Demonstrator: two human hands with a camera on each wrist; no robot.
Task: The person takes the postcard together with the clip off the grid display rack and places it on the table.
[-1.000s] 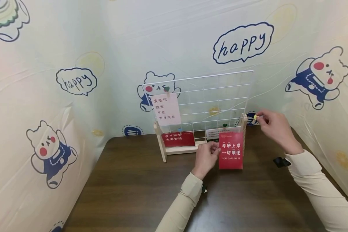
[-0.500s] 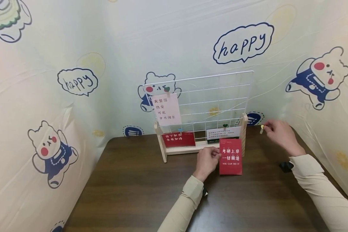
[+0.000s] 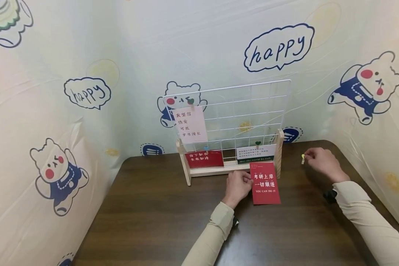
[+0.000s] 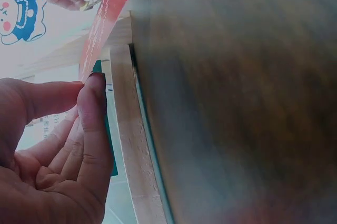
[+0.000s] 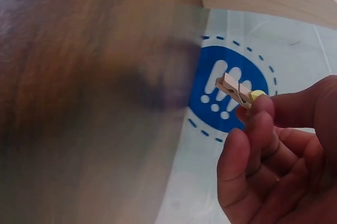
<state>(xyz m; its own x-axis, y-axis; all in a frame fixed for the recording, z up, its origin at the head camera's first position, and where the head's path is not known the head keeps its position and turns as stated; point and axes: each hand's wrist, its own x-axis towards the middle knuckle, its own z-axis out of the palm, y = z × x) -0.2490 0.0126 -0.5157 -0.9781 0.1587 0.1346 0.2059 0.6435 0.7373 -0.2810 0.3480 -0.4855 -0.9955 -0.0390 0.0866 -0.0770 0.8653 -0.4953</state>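
Note:
My left hand [image 3: 238, 187] pinches the left edge of a red card [image 3: 265, 184] with white lettering, between thumb and forefinger. The left wrist view shows that card [image 4: 105, 21] nearly edge-on. Off to the right, my right hand [image 3: 324, 162] pinches a small wooden clothespin [image 3: 303, 160] with a yellow ornament. In the right wrist view the clothespin [image 5: 234, 88] points away from the fingertips, its jaws together. Behind the red card stands a white wire grid [image 3: 242, 114] on wooden feet. A white and green card [image 3: 256, 152] hangs low on the grid under a green heart clip [image 3: 258, 143].
A pink card [image 3: 191, 125] hangs at the grid's upper left from a green clip [image 3: 191, 102]. Below it is another red card [image 3: 204, 161] with a blue clip [image 3: 206, 149]. The dark wooden table [image 3: 146, 214] meets printed cloth walls [image 3: 146, 55] behind and at both sides.
My right hand, with the clothespin, has moved right and down, away from the grid's end. The red card has come lower and tilts slightly, showing more of the white and green card behind.

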